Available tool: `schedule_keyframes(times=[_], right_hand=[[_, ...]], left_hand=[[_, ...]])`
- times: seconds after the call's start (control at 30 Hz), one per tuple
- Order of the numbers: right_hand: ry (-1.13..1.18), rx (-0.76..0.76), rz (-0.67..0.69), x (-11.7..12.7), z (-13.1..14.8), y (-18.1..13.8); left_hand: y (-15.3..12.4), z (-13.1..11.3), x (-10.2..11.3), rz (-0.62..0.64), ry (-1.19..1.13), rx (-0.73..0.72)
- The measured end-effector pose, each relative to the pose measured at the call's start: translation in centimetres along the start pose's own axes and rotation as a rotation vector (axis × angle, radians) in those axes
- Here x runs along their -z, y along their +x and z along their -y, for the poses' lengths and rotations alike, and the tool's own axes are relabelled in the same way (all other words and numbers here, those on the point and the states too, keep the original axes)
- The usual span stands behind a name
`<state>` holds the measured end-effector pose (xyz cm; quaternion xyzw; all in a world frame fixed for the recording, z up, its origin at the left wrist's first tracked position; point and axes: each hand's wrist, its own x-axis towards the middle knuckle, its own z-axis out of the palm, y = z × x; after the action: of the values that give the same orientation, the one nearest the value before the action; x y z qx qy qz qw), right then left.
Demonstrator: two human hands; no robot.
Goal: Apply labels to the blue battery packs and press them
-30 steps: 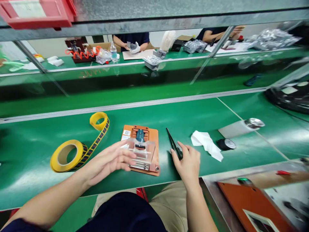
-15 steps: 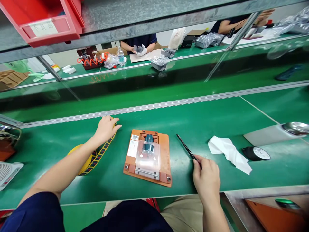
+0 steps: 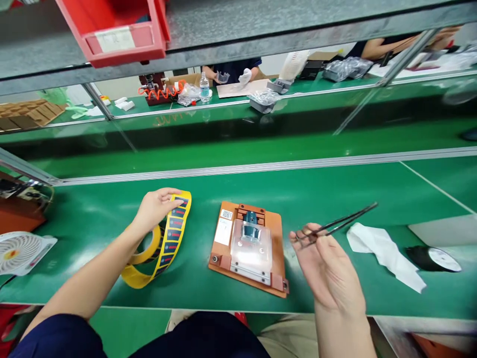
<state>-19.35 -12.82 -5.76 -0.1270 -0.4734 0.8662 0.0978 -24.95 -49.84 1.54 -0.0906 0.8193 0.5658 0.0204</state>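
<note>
My left hand (image 3: 155, 209) is closed on the free end of a yellow label strip (image 3: 174, 232) that unwinds from a yellow roll (image 3: 147, 250) on the green bench. My right hand (image 3: 328, 266) is raised above the bench and grips black tweezers (image 3: 341, 222) by one end, their tips pointing right and away. Between my hands lies an orange fixture plate (image 3: 275, 233) with a clear cover (image 3: 251, 252) and a small blue-grey part (image 3: 250, 219) at its top.
A crumpled white cloth (image 3: 383, 251) and a black round lid (image 3: 432, 258) lie to the right. A small white fan (image 3: 18, 252) sits at the far left. A red bin (image 3: 119, 35) hangs overhead. Across the belt, another person's hands (image 3: 244, 77) work at the opposite bench.
My left hand moved from the fixture to the label strip and lifted its end. My right hand picked the tweezers up off the bench and raised them.
</note>
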Motion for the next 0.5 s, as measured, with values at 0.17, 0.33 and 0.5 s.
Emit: schedule_keyframes(times=[0.17, 0.33, 0.5], right_hand=[[-0.136, -0.051, 0.283, -6.9, -1.1, -1.7], [-0.185, -0.072, 0.495, -12.5, -2.0, -3.5], [-0.218, -0.011, 0.536, -14.4, -2.2, -3.5]], left_hand=[[-4.3, 1.5, -0.4, -0.126, -0.137, 0.014], [-6.9, 2.2, -0.9, -0.182, 0.02, -0.082], [-7.9, 1.8, -1.1, -0.14, 0.076, -0.149]])
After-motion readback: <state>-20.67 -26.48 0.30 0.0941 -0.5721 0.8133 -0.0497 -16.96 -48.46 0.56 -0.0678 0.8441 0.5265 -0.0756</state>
